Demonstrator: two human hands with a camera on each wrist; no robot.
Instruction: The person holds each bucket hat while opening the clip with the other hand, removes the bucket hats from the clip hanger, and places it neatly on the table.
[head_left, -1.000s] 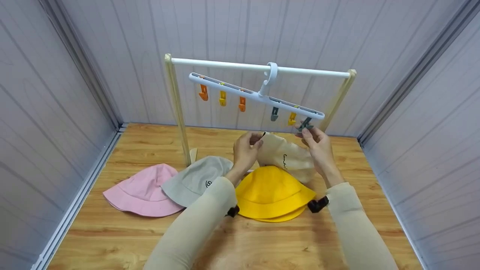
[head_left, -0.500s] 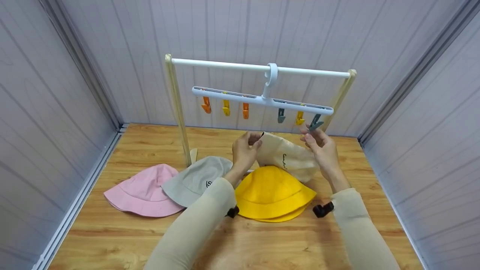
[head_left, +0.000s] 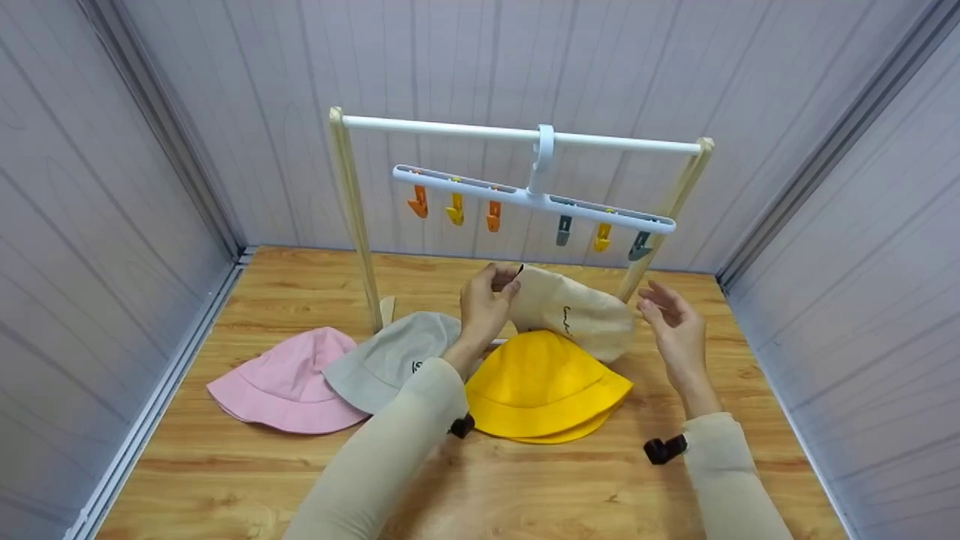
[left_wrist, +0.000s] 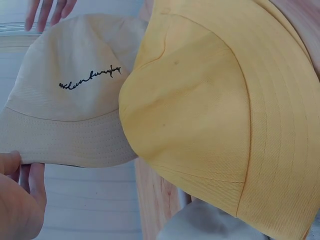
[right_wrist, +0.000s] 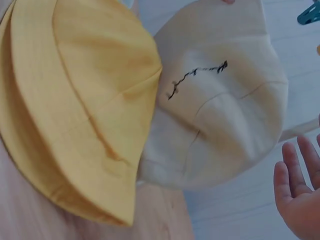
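Note:
My left hand (head_left: 482, 306) pinches the brim edge of a cream bucket hat (head_left: 574, 307) with black script, its brim between thumb and fingers in the left wrist view (left_wrist: 31, 165). The hat is tilted behind a yellow bucket hat (head_left: 547, 390), which hides part of it. To the right of the cream hat my right hand (head_left: 681, 337) is in the air, fingers loosely bent and holding nothing. Above both hands a pale blue clip hanger (head_left: 517, 196) hangs tilted from a rod, its right end lower. The grey clip (head_left: 640, 246) at that end is nearest my right hand.
A white rod (head_left: 442, 129) on wooden posts (head_left: 354, 217) carries the hanger, which also has orange, yellow and grey clips. On the wooden table (head_left: 225, 480) lie a pink bucket hat (head_left: 300, 386) and a grey bucket hat (head_left: 397, 364) overlapping it. Pale panels enclose the table.
My right hand has let go of the grey end clip and moved down and right. The hanger has swung and shifted slightly right. My left hand still holds the cream hat, nearly in place.

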